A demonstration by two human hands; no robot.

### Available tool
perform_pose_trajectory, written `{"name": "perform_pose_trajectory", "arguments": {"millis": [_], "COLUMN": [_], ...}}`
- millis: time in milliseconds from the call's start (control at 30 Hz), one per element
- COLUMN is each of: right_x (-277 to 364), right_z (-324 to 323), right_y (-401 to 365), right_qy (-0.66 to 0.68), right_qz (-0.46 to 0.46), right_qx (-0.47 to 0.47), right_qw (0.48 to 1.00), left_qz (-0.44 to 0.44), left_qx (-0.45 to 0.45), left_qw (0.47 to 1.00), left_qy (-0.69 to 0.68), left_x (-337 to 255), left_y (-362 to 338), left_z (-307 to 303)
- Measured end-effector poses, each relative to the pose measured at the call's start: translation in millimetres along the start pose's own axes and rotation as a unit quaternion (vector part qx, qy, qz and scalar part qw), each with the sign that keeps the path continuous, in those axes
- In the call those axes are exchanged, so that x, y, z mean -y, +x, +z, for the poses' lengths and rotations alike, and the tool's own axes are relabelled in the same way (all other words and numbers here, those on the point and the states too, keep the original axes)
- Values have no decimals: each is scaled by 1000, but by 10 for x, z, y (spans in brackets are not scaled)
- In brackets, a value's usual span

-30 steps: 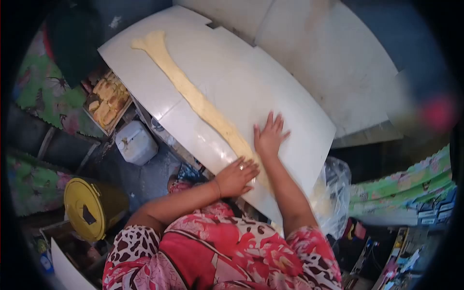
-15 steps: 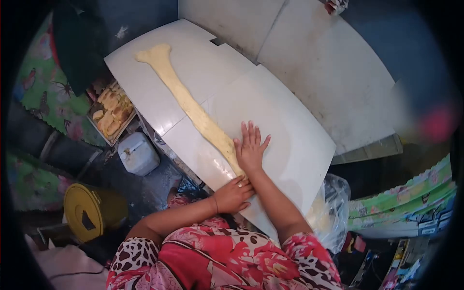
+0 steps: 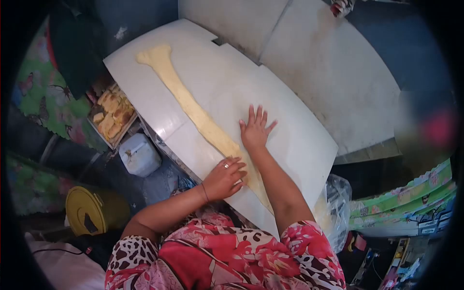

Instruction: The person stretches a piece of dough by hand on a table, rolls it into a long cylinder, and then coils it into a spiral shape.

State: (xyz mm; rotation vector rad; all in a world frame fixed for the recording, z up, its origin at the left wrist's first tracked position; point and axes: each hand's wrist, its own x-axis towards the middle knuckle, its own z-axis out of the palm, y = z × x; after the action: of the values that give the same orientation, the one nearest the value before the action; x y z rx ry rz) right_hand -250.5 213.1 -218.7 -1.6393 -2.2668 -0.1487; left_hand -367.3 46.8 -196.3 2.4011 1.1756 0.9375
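Note:
A long, narrow strip of pale yellow dough [image 3: 191, 107] lies across the white tabletop [image 3: 285, 145], with a wider, forked far end. Its near end runs beneath my right forearm toward the table's front edge. My left hand [image 3: 223, 179], with a ring on one finger, has its bent fingers over the near part of the strip, gripping its left edge. Just right of the dough, my right hand [image 3: 255, 131] lies palm down with fingers spread, holding nothing.
A tray of baked bread pieces [image 3: 115, 113] stands left of the table, beside a whitish jerrycan [image 3: 140, 155]. Farther down is a yellow lidded bucket [image 3: 87, 210]. A clear plastic bag [image 3: 338, 208] hangs by the right corner. Another pale board [image 3: 333, 72] stands behind.
My left hand has moved up and slightly left along the dough. My right hand has slid forward and a little right, farther from the strip. More of the dough's near end shows.

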Motion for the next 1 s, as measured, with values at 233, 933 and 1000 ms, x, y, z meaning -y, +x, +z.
{"name": "perform_pose_trajectory", "arguments": {"millis": [233, 933, 1000], "right_x": [53, 686, 880], "right_z": [40, 248, 74], "right_y": [102, 433, 435], "right_qy": [16, -39, 104], "right_qz": [22, 53, -10], "right_qx": [29, 52, 186], "right_qw": [999, 997, 977], "left_qz": [-74, 23, 16], "left_qx": [13, 124, 113], "left_qw": [982, 986, 988], "left_qy": [175, 112, 101], "left_x": [750, 1816, 1850], "left_y": [156, 46, 38], "left_z": [-271, -1208, -1175]}}
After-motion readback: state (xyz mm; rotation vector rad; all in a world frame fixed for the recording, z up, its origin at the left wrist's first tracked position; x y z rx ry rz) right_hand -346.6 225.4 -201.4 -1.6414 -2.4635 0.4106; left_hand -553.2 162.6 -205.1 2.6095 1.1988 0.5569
